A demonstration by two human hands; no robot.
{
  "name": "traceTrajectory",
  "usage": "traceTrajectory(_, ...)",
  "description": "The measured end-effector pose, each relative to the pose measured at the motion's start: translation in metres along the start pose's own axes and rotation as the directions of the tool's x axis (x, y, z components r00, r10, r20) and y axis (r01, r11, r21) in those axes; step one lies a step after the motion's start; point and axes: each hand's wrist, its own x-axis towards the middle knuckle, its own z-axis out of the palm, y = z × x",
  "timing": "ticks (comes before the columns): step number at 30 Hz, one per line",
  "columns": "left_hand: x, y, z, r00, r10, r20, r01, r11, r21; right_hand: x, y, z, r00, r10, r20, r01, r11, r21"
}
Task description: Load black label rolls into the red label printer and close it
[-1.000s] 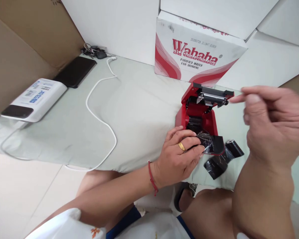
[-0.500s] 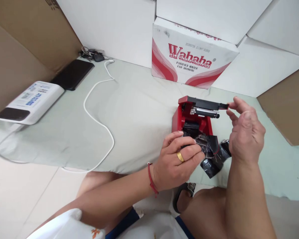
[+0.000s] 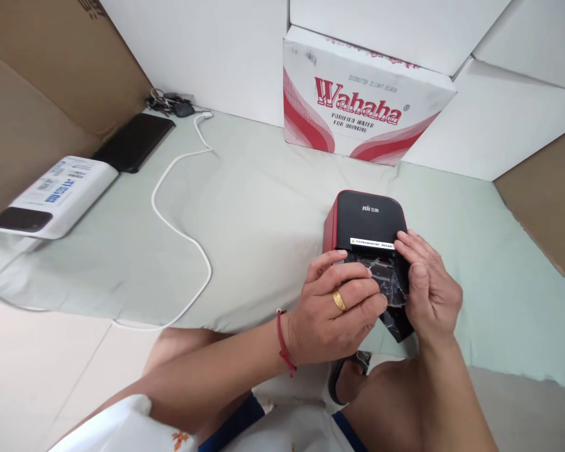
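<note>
Where the pale green cloth-covered surface (image 3: 263,201) nears its front edge, right of the middle, a compact red plastic device with a rounded black lid (image 3: 370,221) sits with that lid lying down flat, a white label strip (image 3: 371,243) along the lid's front. The left hand (image 3: 341,307), wearing a gold ring (image 3: 339,301), lies back up with its fingers bent over the left side of a shiny black film strip (image 3: 387,282) at the device's front; its thumb is hidden, so I cannot tell whether it pinches the film. The right hand (image 3: 430,289) is unclenched, its fingers resting on the lid's front right corner and its thumb beside the film. Below the strip, a darker piece of black film (image 3: 397,324) reaches toward the front edge. A white and red cardboard carton (image 3: 365,103) stands at the back edge, behind the device and apart from it. Toward the left edge lie a white rectangular box with a glossy black panel (image 3: 56,198) and a flat black slab (image 3: 135,142), with a bunch of keys (image 3: 170,103) near the back left corner.
</note>
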Motion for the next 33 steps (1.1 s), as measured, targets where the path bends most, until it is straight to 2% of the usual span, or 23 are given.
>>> traceTrajectory(4,0.008,-0.015,-0.008,1.0,-0.02,-0.003,0.02,0.998,-0.053,-0.006,0.008,0.004,0.999,0.0,-0.032,0.0,1.0,0.001)
traceTrajectory(6,0.012,-0.023,-0.012,0.991,-0.132,-0.003,0.131,0.989,-0.074,-0.006,0.011,0.007,0.997,-0.037,-0.063,0.039,0.999,0.025)
traceTrajectory(9,0.014,-0.032,-0.018,0.954,-0.299,0.006,0.299,0.949,-0.098,-0.006,0.013,0.008,0.994,-0.068,-0.081,0.072,0.996,0.05)
traceTrajectory(12,0.014,-0.035,-0.02,0.933,-0.357,0.05,0.36,0.93,-0.081,-0.007,0.012,0.006,0.997,-0.054,-0.051,0.056,0.997,0.046)
traceTrajectory(17,0.016,-0.039,-0.023,0.92,-0.385,0.076,0.388,0.922,-0.017,-0.008,0.012,0.002,0.999,-0.026,-0.036,0.027,0.999,0.03)
traceTrajectory(24,0.015,-0.04,-0.026,0.935,-0.347,0.071,0.347,0.938,0.005,-0.009,0.008,0.005,0.998,0.013,-0.068,-0.013,1.0,0.008)
traceTrajectory(30,0.014,-0.038,-0.026,0.939,-0.336,0.067,0.334,0.942,0.042,-0.009,-0.004,0.0,0.999,0.013,-0.036,-0.018,0.991,-0.136)
traceTrajectory(33,0.017,-0.036,-0.026,0.931,-0.355,0.077,0.356,0.934,0.004,-0.01,-0.006,0.002,1.0,0.007,-0.025,-0.011,0.985,-0.17)
